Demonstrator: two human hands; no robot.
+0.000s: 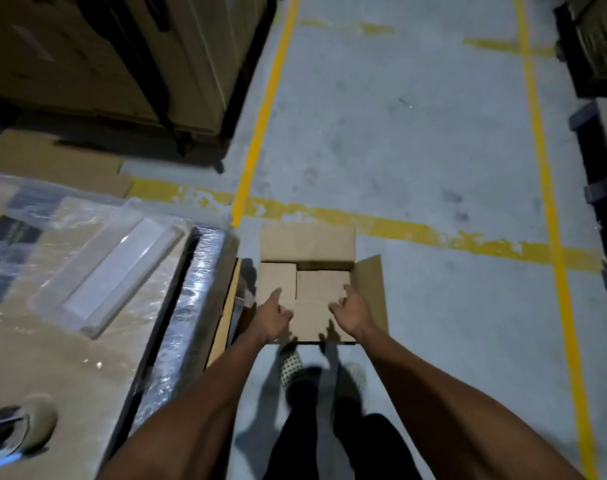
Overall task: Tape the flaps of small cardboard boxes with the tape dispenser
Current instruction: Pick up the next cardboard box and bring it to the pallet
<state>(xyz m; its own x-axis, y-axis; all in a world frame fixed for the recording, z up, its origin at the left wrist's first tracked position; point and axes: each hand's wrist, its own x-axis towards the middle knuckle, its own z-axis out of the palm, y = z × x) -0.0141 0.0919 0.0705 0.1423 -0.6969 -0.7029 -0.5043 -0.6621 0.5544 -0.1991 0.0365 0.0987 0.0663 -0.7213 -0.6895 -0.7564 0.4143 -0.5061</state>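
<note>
1. The small brown cardboard box [316, 289] sits on the grey concrete floor [416, 133] just ahead of the person's feet, below the centre of the view; its far flap at 12 o'clock stands raised, the right flap at 3 o'clock leans outward, and the inner flaps lie folded down.
2. The left hand [272, 315] reaches over the box's 8 o'clock corner, index finger stretched forward and the other fingers loosely curled; it grips nothing that I can see.
3. The right hand [349, 310] hovers at the 4 o'clock side, fingers spread and relaxed, holding nothing; whether either hand touches the cardboard I cannot tell.
4. The step in hand appears to be closing the flaps, before any taping; no tape dispenser is visible, and the shiny object at 8 o'clock on the wrapped brown pallet load [70, 306] is too unclear to name.
5. The next move likely calls for folding the far and right flaps flat, holding the seam shut with one hand, then fetching the dispenser.
</note>
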